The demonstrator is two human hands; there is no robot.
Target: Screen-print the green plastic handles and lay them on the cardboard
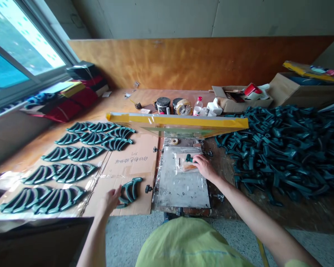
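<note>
My right hand (203, 167) is closed on the end of a dark green curved handle (188, 158), over a small jig (190, 167) on the grey metal plate (180, 189). Much of that handle is covered by the fingers. On the left, my left hand (111, 200) has its fingers closed at the edge of a small group of green curved handles (132, 191) lying on the cardboard sheet (128, 167). Just behind the plate, a yellow-taped screen frame (178, 120) stands raised and tilted.
Rows of green handles (61, 200) lie nested at the left. A large heap of similar handles (272, 155) covers the right side. Behind the frame stand black tins (163, 105), a bottle (197, 106) and a cardboard box (225, 101). Black clamp knobs (148, 188) flank the plate.
</note>
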